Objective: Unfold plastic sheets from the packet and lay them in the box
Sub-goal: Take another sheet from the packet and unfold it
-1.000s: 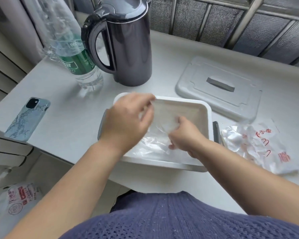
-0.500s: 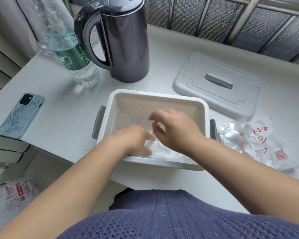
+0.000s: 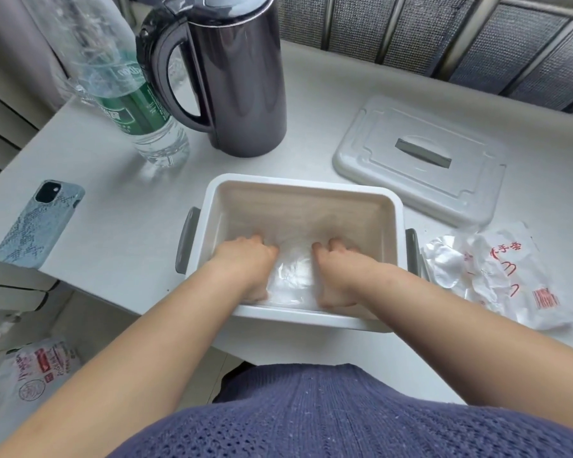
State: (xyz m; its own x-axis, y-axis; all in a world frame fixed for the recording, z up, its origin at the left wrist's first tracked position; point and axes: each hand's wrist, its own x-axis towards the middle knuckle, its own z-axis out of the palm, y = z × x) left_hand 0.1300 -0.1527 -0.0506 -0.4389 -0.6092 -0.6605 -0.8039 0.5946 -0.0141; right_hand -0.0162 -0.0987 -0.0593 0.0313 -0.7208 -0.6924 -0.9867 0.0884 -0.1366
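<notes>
Both forearms reach over the near rim of the white box (image 3: 298, 181) and go down into it. The left hand (image 3: 245, 262) is in the near left part and the right hand (image 3: 339, 269) in the near right part. Their backs face up and the knuckles point to 12 o'clock.

On each hand the fingers lie close together and bend down from the knuckles to the clear plastic sheet (image 3: 293, 276). It lies wrinkled on the bottom of the box, under and between the hands. The fingertips are hidden, so I cannot tell if they press the sheet or pinch it. The hands do not touch; a strip of sheet shows between them.

The box stands close to the near edge of the table (image 3: 113, 200), at 6 o'clock. From the box:
- The packet (image 3: 497, 276) lies at 3 o'clock, just beside the grey right handle.
- The lid (image 3: 420, 160) lies flat at 2 o'clock, apart from the box.
- The kettle (image 3: 242, 77) stands at 11 o'clock, with the bottle (image 3: 136, 104) touching its left side.
- The phone (image 3: 38, 223) lies at 9 o'clock, well apart, with bare table between it and the box
</notes>
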